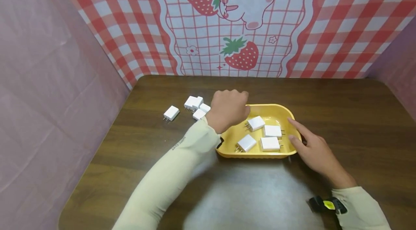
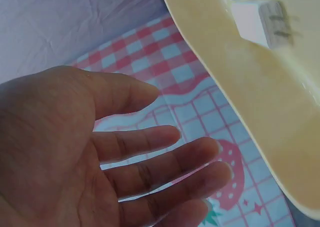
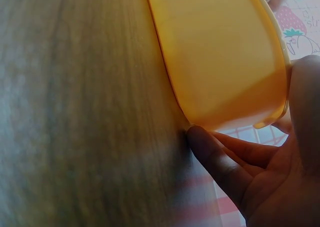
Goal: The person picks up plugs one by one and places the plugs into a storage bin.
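My left hand (image 1: 228, 110) hovers over the left end of a yellow tray (image 1: 276, 107), its back facing up. In the left wrist view its fingers (image 2: 165, 169) are loosely bent and hold nothing, beside the tray's wall (image 2: 240, 92). My right hand (image 1: 316, 152) grips the tray's right end at the rim, and in the right wrist view fingers (image 3: 225, 172) touch the tray's outer lower edge. Several white charger plugs with metal prongs lie in the tray, among them one charger plug (image 1: 246, 143) near the front.
Left of the tray, a group of white charger plugs (image 1: 191, 102) lies close together on the wooden table (image 1: 130, 172), partly hidden by my left hand. A single charger plug (image 1: 171, 113) lies further left. A checked strawberry cloth (image 1: 208, 53) hangs behind the table.
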Demonstrator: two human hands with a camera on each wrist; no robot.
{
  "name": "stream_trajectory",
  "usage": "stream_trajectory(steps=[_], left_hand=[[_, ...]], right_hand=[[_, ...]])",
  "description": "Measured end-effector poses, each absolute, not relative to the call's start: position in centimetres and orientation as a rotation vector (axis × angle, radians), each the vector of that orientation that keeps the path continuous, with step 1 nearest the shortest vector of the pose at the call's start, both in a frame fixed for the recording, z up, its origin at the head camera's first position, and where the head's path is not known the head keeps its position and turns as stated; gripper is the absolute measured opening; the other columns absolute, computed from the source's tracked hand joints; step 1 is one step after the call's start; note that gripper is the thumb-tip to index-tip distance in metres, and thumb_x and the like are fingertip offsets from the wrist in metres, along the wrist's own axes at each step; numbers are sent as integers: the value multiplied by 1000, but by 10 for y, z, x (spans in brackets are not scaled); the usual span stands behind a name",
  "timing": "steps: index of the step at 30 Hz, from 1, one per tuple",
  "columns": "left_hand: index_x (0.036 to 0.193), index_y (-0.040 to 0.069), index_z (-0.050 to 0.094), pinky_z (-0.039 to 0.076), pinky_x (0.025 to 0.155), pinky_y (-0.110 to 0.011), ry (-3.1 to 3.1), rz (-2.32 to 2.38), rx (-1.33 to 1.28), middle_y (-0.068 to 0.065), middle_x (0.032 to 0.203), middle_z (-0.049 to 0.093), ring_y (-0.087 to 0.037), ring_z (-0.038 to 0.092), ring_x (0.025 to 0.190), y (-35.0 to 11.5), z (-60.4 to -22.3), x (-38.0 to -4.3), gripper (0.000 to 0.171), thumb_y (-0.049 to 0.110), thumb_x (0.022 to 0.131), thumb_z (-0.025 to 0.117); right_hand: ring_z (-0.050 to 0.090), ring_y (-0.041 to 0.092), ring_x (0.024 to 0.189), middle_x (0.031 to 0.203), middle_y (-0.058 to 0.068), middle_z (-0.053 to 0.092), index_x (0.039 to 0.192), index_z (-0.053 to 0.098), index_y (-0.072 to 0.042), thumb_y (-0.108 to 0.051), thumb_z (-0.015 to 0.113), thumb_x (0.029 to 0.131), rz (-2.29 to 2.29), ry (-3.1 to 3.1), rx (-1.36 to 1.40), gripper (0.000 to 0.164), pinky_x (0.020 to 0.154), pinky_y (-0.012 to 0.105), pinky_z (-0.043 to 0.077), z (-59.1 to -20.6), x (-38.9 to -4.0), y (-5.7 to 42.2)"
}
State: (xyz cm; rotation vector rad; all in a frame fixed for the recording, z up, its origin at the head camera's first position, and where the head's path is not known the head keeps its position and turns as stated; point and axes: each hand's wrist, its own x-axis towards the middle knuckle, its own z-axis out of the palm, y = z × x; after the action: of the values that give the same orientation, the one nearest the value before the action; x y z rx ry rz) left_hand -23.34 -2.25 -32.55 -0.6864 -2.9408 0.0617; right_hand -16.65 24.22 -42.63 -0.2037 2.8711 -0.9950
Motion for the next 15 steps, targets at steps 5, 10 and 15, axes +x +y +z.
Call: stream_trajectory(steps=[5, 10, 15], left_hand=[[89, 15, 66, 43, 44, -37, -2823, -23, -627, 1, 63, 54, -17, 51, 53, -40, -333, -228, 21, 32, 97, 56], [86, 14, 68, 43, 41, -37, -2716, -113, -597, 1, 67, 58, -15, 53, 53, -55, -344, -225, 19, 28, 95, 59], [94, 16, 73, 47, 45, -36, -2734, -195, -543, 2, 76, 66, -16, 58, 57, -76, -347, -224, 21, 32, 96, 60]], right_hand=[[41, 51, 129, 153, 29, 34, 160, 25, -19, -37, 46, 105, -999, 2851, -188, 62, 98, 72, 34, -425, -166, 242], [41, 50, 129, 154, 29, 34, 160, 25, -20, -37, 46, 105, -1006, 2857, -182, 61, 98, 72, 34, -425, -166, 243], [44, 47, 125, 152, 29, 36, 160, 26, -19, -37, 47, 105, -1017, 2860, -208, 61, 97, 71, 35, -426, -166, 243]])
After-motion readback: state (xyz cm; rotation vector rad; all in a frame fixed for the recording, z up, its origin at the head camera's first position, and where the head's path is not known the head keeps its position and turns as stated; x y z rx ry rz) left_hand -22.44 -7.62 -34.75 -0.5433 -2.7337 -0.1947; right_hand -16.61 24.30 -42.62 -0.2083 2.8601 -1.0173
